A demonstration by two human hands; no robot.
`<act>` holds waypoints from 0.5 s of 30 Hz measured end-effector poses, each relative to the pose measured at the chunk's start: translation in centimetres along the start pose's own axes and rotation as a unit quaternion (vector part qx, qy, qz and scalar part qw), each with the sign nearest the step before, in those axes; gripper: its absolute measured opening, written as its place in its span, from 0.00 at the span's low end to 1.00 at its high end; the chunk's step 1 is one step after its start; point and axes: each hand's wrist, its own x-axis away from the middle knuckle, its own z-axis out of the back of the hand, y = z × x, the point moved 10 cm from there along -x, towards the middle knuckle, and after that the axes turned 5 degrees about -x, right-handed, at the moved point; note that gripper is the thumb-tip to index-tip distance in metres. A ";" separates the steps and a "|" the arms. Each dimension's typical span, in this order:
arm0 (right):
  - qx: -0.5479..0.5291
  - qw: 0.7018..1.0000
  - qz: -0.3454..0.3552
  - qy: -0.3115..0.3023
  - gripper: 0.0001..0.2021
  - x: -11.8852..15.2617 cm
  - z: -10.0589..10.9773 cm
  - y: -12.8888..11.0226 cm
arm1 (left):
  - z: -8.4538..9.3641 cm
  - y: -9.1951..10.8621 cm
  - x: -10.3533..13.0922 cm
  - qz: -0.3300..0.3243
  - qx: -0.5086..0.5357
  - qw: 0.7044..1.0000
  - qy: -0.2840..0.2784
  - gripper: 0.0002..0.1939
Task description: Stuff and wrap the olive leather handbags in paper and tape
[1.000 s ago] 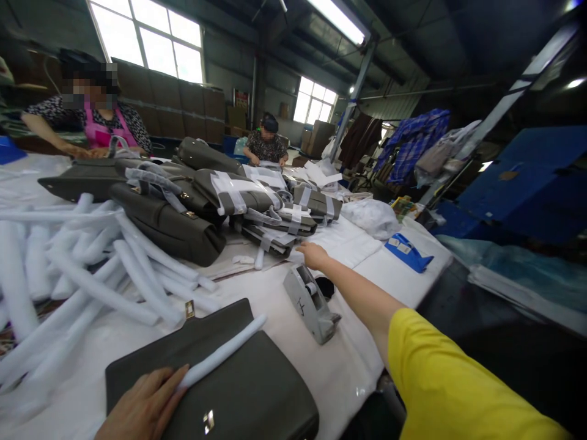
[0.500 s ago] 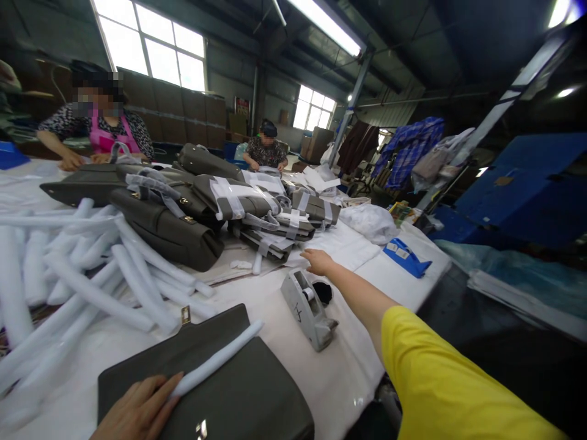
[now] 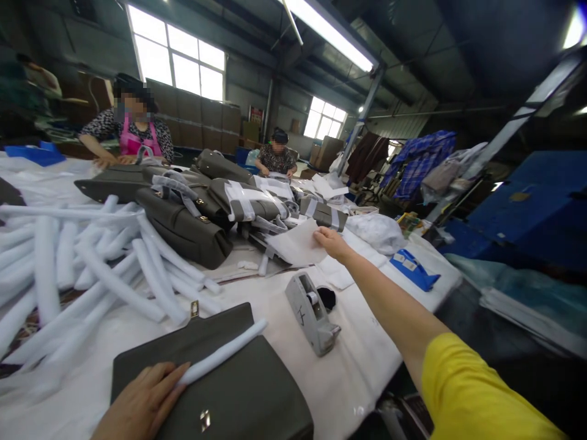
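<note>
At the front lies a dark grey-green bag (image 3: 247, 391) with its flap folded back and a metal clasp showing. My left hand (image 3: 145, 397) rests on it, fingers closed on the near end of a white foam roll (image 3: 224, 353) lying across the bag. My right hand (image 3: 328, 239) is stretched out over the table, pinching the right edge of a white sheet (image 3: 296, 243), which is partly raised beside the bag pile. A grey tape dispenser (image 3: 312, 315) stands between the front bag and my right forearm.
Many white foam rolls (image 3: 98, 269) lie at the left. Several dark bags (image 3: 183, 229) are heaped at the middle back. A blue tape dispenser (image 3: 413, 269) and a clear plastic bundle (image 3: 376, 231) are at the right. Two people work across the table; another person is far left.
My right hand has taken hold of the white sheet and lifted its edge. My left hand still holds the foam roll on the bag. The view has turned slightly left.
</note>
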 end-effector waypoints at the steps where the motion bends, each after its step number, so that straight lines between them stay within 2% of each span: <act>1: -0.033 0.999 0.008 0.008 0.17 0.8 0.5 -1.3 | -0.1 -0.1 -0.1 0.000 0.001 1.000 -0.002 0.20; 3: -0.158 0.987 0.021 0.012 0.17 2.5 0.6 -3.8 | -0.2 -0.1 -0.2 0.001 0.004 1.000 -0.011 0.21; 4: -0.254 0.967 0.023 0.006 0.16 3.5 0.2 -5.0 | -0.1 0.1 -0.3 0.002 0.005 1.000 -0.018 0.21; 6: -0.454 0.891 0.012 -0.023 0.13 5.2 -1.6 -7.2 | 0.3 0.5 -0.4 0.009 0.009 0.999 -0.030 0.21; 8: -0.582 0.810 -0.022 -0.072 0.12 6.9 -4.6 -9.3 | 0.9 1.1 -0.3 0.020 0.014 0.999 -0.041 0.21; 10: -0.645 0.751 -0.066 -0.125 0.11 8.6 -8.3 -11.4 | 1.6 1.6 -0.2 0.028 0.020 0.998 -0.046 0.21; 12: -0.678 0.705 -0.111 -0.175 0.11 10.7 -12.2 -13.7 | 2.3 2.2 0.0 0.027 0.027 0.998 -0.048 0.21; 15: -0.693 0.661 -0.147 -0.249 0.10 14.5 -17.3 -17.8 | 3.2 2.8 0.1 0.019 0.031 0.998 -0.041 0.20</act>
